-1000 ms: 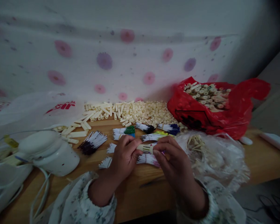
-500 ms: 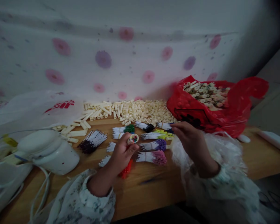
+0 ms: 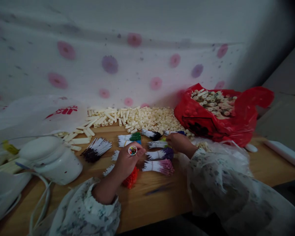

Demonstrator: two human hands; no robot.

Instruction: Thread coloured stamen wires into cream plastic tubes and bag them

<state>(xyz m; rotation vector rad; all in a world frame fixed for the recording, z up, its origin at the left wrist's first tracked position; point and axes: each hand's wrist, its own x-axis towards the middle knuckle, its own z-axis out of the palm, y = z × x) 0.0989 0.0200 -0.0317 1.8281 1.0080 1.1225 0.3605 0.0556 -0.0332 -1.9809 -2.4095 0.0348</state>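
Note:
My left hand (image 3: 125, 164) is closed around a cream pen barrel (image 3: 132, 150). Its open end faces me, with several coloured tips inside. My right hand (image 3: 180, 143) reaches over the yellow-tipped refill bundle (image 3: 157, 144), its fingers bent together and partly covering the yellow ends; whatever they pinch is hidden. Around both hands lie banded bundles of white refills: green (image 3: 129, 137), black (image 3: 151, 134), dark blue (image 3: 175, 132), purple (image 3: 159, 154) and pink (image 3: 159, 166). Red tips (image 3: 131, 178) show beneath my left wrist.
Loose cream barrels and small parts (image 3: 147, 118) are heaped at the back. A red bag (image 3: 218, 127) of pens stands right, clear plastic (image 3: 226, 154) before it. Left are a white appliance (image 3: 51, 160) and dark-tipped refills (image 3: 95, 149). A dark, thin, blurred thing (image 3: 158, 189) lies near the front.
My right hand has moved left and slightly down, from beside the dark blue bundle onto the yellow one, its fingers drawing together. My left hand has shifted slightly left and down with the barrel.

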